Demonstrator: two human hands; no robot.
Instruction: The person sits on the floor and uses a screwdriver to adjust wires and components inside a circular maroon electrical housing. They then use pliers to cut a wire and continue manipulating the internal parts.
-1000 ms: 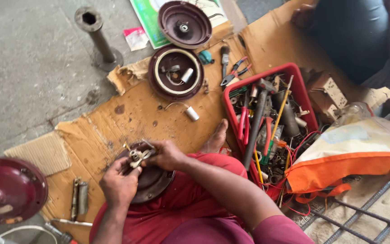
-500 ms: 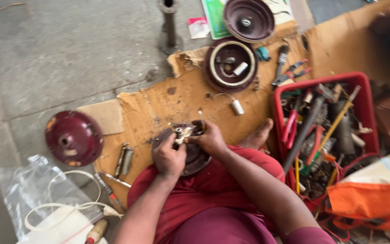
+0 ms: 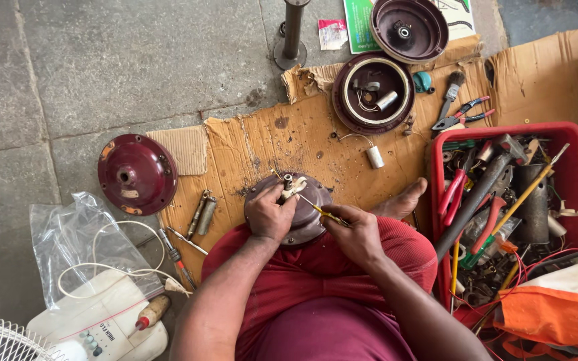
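Firstly, room: grey stone floor (image 3: 102, 73) lies open on the left; the cardboard sheet (image 3: 262, 134) ends in a torn edge there.
Around: red crate of tools (image 3: 573, 154) close on the right — a maroon cover (image 3: 136, 174) on the left, an open motor housing (image 3: 372, 92) further up.
Left hand (image 3: 270, 215): closed on the motor body (image 3: 306, 220), which rests on the lap.
Right hand (image 3: 356, 234): fingers tight around a thin yellow screwdriver (image 3: 321, 212) — its tip at the shaft.

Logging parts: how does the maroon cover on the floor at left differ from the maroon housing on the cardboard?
The cover lies dome-up on bare stone, closed, nothing on it. The housing lies open side up on the cardboard, showing a pale inner ring and loose parts. Both are round and maroon.
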